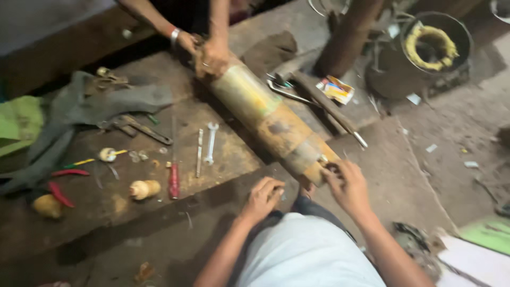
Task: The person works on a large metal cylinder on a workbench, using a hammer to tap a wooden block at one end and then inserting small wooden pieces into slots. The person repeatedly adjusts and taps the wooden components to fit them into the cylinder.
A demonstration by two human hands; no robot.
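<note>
two hands: mine, both at the near end of the pipe
tools: red-handled screwdriver (173, 180) and spanner (211, 142) lie on the worktop (106, 207), left of the pipe
left hand (261, 197): fingers curled narrow, just beside the pipe end; can't tell what they hold
pipe (268, 119): rusty yellow, lying slantwise across the worktop
right hand (348, 186): fingers pinching the pipe's rim
co-worker's hands (204, 50): gripping the far end

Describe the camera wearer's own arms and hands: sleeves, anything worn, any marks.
Both forearms are bare from the elbow down; no sleeves, gloves, watch or rings can be made out, though the picture is blurred. The left hand and right hand both show fingers darkened with what looks like grime. A pale grey-white garment covers the lap between the arms.
</note>
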